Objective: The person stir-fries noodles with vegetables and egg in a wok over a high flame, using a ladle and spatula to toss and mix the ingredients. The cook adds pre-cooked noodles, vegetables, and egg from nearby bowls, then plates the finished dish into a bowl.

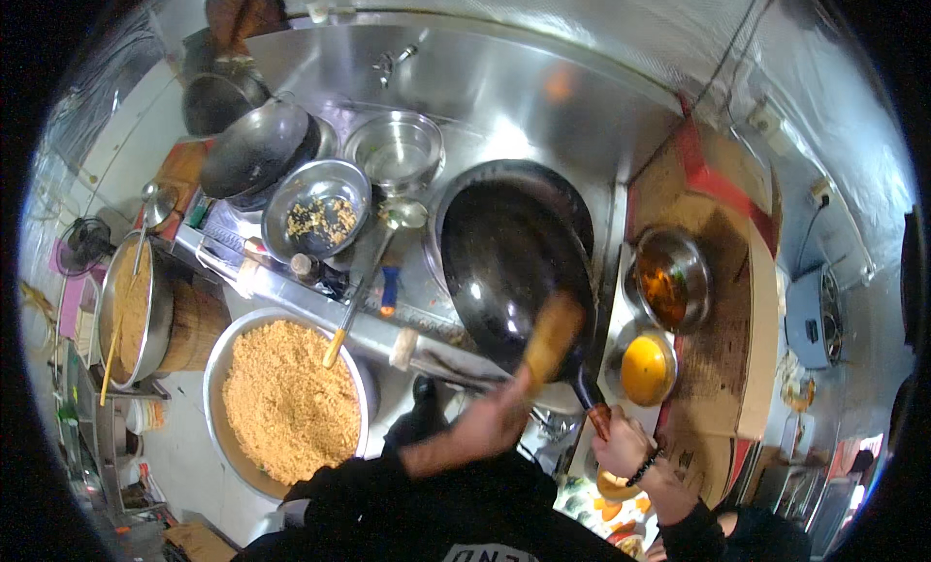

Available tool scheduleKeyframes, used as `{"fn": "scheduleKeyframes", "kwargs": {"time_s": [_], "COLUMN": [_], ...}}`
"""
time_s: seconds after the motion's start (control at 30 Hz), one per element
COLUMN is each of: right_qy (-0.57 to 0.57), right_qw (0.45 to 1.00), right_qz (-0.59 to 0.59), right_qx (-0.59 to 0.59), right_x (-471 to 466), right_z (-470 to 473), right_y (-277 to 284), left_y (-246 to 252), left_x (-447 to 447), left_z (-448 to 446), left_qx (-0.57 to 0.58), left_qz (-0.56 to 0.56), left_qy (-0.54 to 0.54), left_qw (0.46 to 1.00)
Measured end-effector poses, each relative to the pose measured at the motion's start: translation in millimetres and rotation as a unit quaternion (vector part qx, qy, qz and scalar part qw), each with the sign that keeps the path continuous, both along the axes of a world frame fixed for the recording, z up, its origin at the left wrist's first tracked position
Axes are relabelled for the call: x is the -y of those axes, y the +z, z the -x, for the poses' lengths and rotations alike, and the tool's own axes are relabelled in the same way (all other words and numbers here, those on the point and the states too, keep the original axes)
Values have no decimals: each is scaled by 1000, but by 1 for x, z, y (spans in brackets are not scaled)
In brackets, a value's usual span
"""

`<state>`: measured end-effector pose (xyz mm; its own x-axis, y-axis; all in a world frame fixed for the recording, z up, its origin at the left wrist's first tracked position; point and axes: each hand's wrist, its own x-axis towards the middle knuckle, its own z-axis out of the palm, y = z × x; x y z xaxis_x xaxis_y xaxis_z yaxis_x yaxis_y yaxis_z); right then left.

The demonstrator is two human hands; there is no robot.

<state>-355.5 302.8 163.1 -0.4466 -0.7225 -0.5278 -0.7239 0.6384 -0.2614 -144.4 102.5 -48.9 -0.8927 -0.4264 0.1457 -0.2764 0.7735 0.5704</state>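
Observation:
My left hand [491, 420] is closed round a blurred tan wooden or bristle scrubber [553, 336], held over the lower part of a black wok [502, 249]. My right hand [625, 445], with a dark bead bracelet at the wrist, grips the wok's wooden-ended handle [598, 416]. The wok is tilted above a second dark wok [560, 187] on the steel stove; its inside looks dark and shiny. A long-handled ladle [371, 271] lies to the left, its wooden end over a large metal bowl [211, 409] of orange-brown crumbly food [291, 402].
Left of the woks are a metal bowl [273, 235] with food bits, a steel basin [393, 136] and a tilted black wok [251, 151]. On the right stand a bowl with reddish liquid [665, 285], a bowl of yellow liquid [647, 369] and cardboard [709, 373]. A faucet [385, 67] is behind.

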Motion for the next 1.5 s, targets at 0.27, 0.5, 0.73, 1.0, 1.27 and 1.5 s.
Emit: {"fn": "scheduleKeyframes", "kwargs": {"time_s": [0.27,0.5,0.73,1.0,1.27,1.5], "right_qy": [22,-82,-198,-383,-365,-276], "right_qw": [996,993,927,692,800,908], "right_qz": [86,-8,-21,106,249,150], "right_qx": [16,86,316,602,406,278], "right_x": [-20,-9,8,133,181,179], "right_z": [42,39,43,20,-98,-111], "right_y": [-17,6,0,-113,-249,-291], "left_y": [23,-16,72,165,58,19], "left_x": [20,83,175,206,286,336], "left_z": [-28,-18,20,74,184,157], "left_qx": [113,99,243,47,266,353], "left_qz": [10,113,128,-72,218,80], "left_qy": [172,130,130,24,77,-242], "left_qw": [979,980,953,996,936,900]}}
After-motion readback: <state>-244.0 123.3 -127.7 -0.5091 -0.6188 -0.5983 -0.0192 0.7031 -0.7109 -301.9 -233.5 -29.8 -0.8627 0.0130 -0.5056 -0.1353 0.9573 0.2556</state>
